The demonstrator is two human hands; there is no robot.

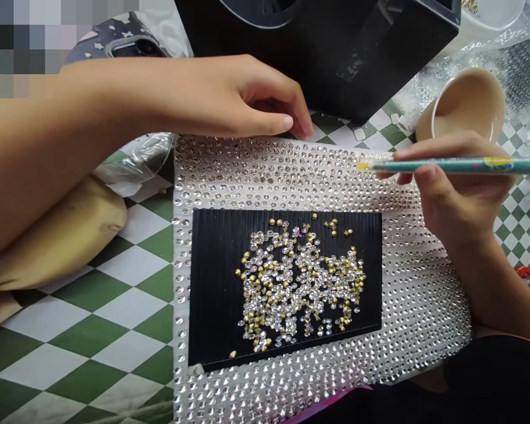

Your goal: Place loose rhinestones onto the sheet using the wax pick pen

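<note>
Green-and-white checkered surface (83, 330) carries a sheet (424, 318) studded with rows of clear rhinestones; black ribbed board (212, 294) lies on the sheet. Loose rhinestones (300, 282) heaped mid-board, many upturned, gold backs showing. Tipped beige cup (468, 106) just beyond the right grip (454, 194), which is narrow, pinching a teal pick-up pencil (450, 166), yellow tip above the sheet's upper rows. Left grip (229, 100) loosely curled, holding nothing, fingertips (282, 122) at the sheet's top edge.
</note>
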